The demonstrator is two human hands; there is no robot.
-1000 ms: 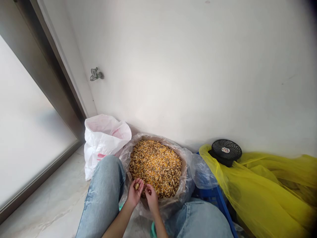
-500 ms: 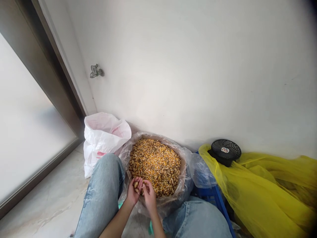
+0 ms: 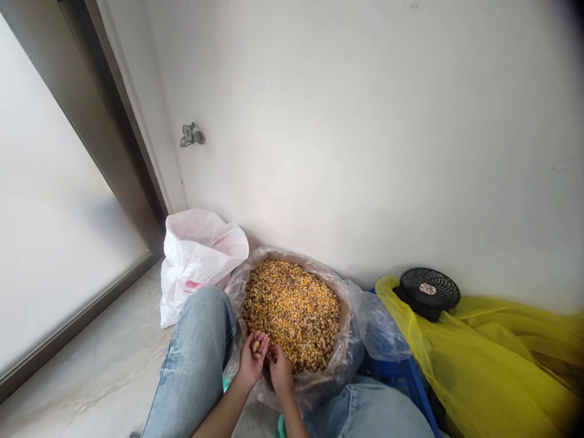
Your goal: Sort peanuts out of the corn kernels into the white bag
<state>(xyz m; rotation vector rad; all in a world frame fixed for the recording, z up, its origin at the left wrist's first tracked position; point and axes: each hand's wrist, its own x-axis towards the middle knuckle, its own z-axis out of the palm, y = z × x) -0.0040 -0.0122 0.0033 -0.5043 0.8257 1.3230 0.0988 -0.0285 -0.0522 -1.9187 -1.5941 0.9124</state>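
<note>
A wide clear plastic bag (image 3: 349, 316) stands open between my knees, full of a mix (image 3: 292, 304) of yellow-orange corn kernels and tan, oval pieces that look like unshelled peanuts. At the bag's near-left edge, my left hand (image 3: 251, 360) is cupped palm up around several unshelled peanuts (image 3: 256, 348). Close beside it, to the right, my right hand (image 3: 280, 369) has its fingers bent together over the near edge of the mix. Whatever its fingertips pinch is hidden or too small to name.
A white sack (image 3: 201, 261) stands open at the left by the door frame (image 3: 150, 243). On the right lie yellow netting (image 3: 497, 359), a black round plastic basket (image 3: 429, 292) and a blue crate (image 3: 413, 383). A tap (image 3: 191, 135) sticks out of the wall.
The view has shifted slightly, so the scene sits farther right. My right fingers have drawn off the left palm and curled in. The left hand still cups unshelled peanuts.
</note>
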